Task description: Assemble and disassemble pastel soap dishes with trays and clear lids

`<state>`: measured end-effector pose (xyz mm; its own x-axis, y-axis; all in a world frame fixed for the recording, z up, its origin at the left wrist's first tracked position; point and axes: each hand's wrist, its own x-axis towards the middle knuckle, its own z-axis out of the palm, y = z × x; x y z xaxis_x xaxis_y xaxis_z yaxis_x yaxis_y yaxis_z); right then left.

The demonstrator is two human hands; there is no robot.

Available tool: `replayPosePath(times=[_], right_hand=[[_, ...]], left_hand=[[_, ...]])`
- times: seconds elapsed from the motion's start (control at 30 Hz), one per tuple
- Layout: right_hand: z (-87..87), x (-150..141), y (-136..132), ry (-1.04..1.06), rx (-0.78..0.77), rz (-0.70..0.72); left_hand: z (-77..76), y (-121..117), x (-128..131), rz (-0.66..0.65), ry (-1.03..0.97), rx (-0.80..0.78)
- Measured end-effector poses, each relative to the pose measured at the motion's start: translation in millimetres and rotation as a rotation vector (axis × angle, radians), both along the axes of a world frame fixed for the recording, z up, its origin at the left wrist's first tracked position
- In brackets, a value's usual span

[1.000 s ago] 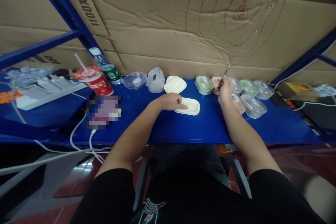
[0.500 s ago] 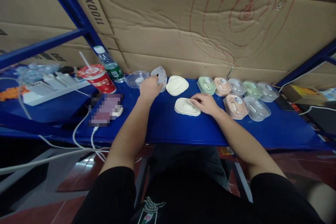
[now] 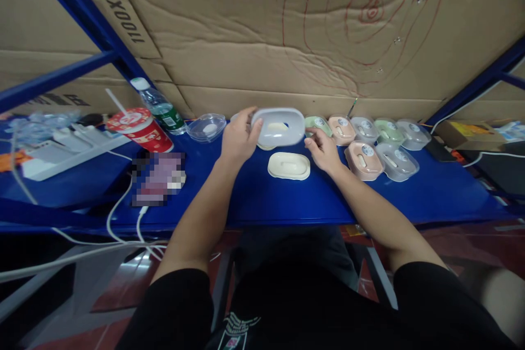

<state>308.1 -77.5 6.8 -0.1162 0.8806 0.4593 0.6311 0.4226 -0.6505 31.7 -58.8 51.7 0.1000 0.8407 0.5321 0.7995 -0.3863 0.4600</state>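
Note:
My left hand grips the left end of a pale grey, rounded plastic cover, raised above the table and tilted. Through an opening in it, a cream part and blue tabletop show. At the cover's right end is my right hand, thumb and fingers apart; whether its fingertips touch the edge I cannot tell. Below the cover, an oval cream plastic piece with a raised rim lies flat on the blue table. Another cream piece lies behind, mostly hidden by the cover.
Several lidded boxes in green, pink and grey stand at the right. A clear lid, water bottle, red cup, pixelated phone-like item, white cables and a power strip are at the left. Cardboard forms the back.
My left hand has lifted the grey cover and brought it right, over the cream pieces. My right hand has let go of the front cream piece and risen towards the cover's right end.

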Motion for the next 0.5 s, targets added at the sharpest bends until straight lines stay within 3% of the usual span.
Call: replayPosePath(times=[0.17,0.37,0.5], right_hand=[[12.5,7.3,-0.4,-0.241,-0.113,-0.099],[39.1,11.5,-5.6,-0.557,-0.491,0.025],[42.7,9.8,-6.6,-0.727,-0.695,0.134]], left_hand=[[1.6,-9.9,18.4,-0.061,0.344,-0.29],[-10.1,0.1,18.6,-0.199,0.524,-0.431],[-27.5,2.6,27.6,-0.283,0.598,-0.574]])
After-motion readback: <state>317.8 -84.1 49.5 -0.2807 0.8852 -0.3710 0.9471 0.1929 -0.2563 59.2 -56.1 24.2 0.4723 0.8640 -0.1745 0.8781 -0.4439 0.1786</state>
